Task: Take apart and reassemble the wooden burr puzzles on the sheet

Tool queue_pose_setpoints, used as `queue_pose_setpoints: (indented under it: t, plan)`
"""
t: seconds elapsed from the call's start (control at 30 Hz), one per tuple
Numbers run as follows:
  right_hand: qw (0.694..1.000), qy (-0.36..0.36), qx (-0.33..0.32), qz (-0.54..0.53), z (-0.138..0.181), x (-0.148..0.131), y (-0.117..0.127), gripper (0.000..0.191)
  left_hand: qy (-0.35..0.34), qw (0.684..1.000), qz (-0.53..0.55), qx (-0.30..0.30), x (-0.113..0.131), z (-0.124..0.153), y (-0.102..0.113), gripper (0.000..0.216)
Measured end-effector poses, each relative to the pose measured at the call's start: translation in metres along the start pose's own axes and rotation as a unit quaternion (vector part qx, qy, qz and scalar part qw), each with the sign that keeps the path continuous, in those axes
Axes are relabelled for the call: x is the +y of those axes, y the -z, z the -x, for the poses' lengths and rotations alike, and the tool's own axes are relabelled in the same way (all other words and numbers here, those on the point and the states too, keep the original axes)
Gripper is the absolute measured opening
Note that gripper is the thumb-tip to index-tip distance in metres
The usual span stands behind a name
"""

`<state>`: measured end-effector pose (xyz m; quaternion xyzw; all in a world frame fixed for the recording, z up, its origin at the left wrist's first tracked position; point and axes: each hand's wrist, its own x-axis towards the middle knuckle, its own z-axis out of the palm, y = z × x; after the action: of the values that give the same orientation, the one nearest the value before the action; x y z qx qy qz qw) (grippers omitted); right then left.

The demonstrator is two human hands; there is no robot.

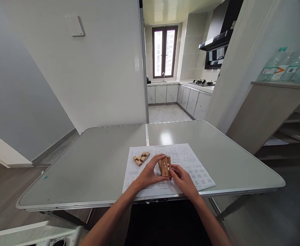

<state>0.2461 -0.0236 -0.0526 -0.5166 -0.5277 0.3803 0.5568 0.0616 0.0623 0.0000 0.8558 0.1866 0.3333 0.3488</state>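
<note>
Both hands meet over a printed sheet, around a wooden puzzle block (pixel 165 167) with cut-out slots and a dark "2" marked near its lower end. My left hand (pixel 150 172) grips it from the left, thumb along the bottom and fingers over the top. From the right, the fingers of my right hand (pixel 182 177) are closed on the block's side; part of the block is hidden behind them. Several notched wooden puzzle pieces (pixel 141 158) lie joined or touching on the paper, left of my hands. The white sheet (pixel 134 186) carries rows of small line diagrams.
The grey folding table (pixel 88 164) has a metal rim and a centre seam. Plastic bottles (pixel 275 66) stand on a shelf unit (pixel 272 102) at the right. A wall (pixel 101 78) rises behind the table, beside an opening to a kitchen.
</note>
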Motion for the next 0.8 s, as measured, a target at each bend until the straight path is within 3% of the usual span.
queue_pose_setpoints:
  t: [0.17, 0.3, 0.5, 0.8]
  plan:
    - [1.000, -0.002, -0.006, -0.011, 0.002, -0.006, 0.002, 0.048, 0.063, 0.996, 0.044, 0.051, -0.008, 0.000, 0.003, 0.089]
    - [0.999, -0.010, -0.014, -0.029, 0.004, -0.015, 0.005, 0.046, 0.102, 0.988, 0.107, 0.032, -0.011, 0.001, 0.004, 0.093]
    - [0.999, -0.016, -0.017, -0.040, 0.004, -0.010, 0.008, 0.042, 0.098, 0.980, 0.170, 0.013, -0.013, -0.001, 0.004, 0.089]
    - [0.997, -0.022, 0.023, -0.063, 0.002, -0.007, 0.004, 0.046, 0.100, 0.989, 0.102, 0.032, -0.014, 0.001, 0.002, 0.092]
